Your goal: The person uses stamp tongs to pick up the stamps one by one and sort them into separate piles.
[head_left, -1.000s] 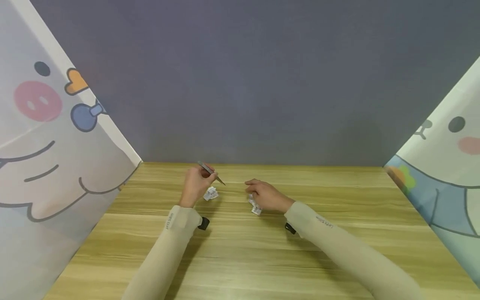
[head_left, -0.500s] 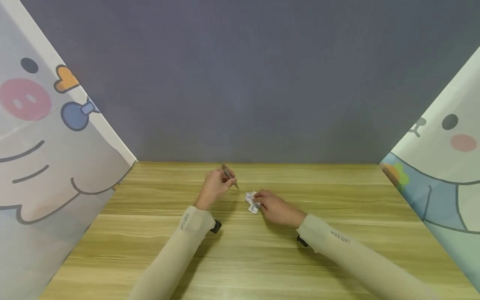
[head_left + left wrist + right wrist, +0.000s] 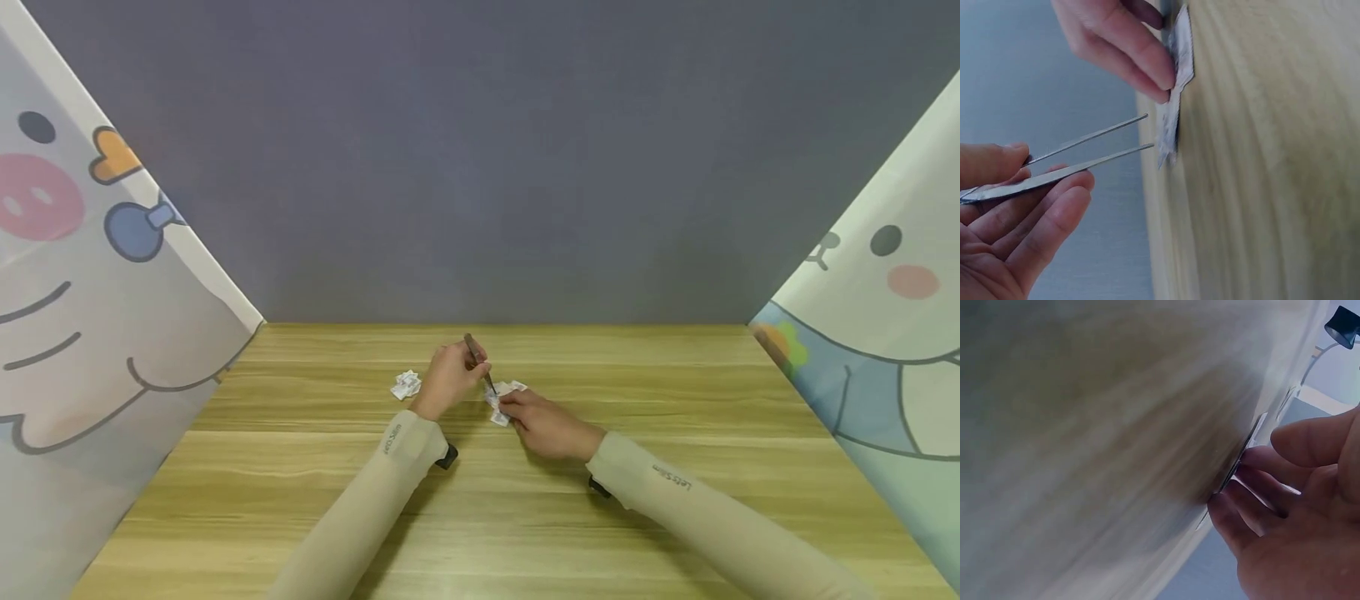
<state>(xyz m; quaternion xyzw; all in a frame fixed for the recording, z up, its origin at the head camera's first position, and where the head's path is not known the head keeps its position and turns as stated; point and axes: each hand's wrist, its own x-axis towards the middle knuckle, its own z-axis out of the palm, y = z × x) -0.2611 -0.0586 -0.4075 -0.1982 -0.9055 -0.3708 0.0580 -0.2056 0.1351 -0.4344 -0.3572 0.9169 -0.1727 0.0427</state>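
My left hand (image 3: 446,382) holds a pair of metal tweezers (image 3: 1094,163) between thumb and fingers. In the left wrist view the tweezer tips stand apart, with nothing visible between them, close to the edge of some small white printed paper pieces (image 3: 1170,119). These pieces lie overlapping on the table in front of my right hand (image 3: 557,427). Its fingertips rest on them, partly covering them. In the right wrist view the thumb of the right hand (image 3: 1310,506) is apart from the fingers, which touch the papers (image 3: 1260,420) at the table surface.
A small heap of similar white paper pieces (image 3: 406,384) lies left of my left hand. The wooden table (image 3: 480,517) ends at a grey wall (image 3: 480,167). Cartoon-printed panels (image 3: 150,317) stand at both sides.
My left hand has moved right with the tweezers, from beside the left heap to the other papers. My right hand has shifted slightly, its fingertips now resting on those papers.
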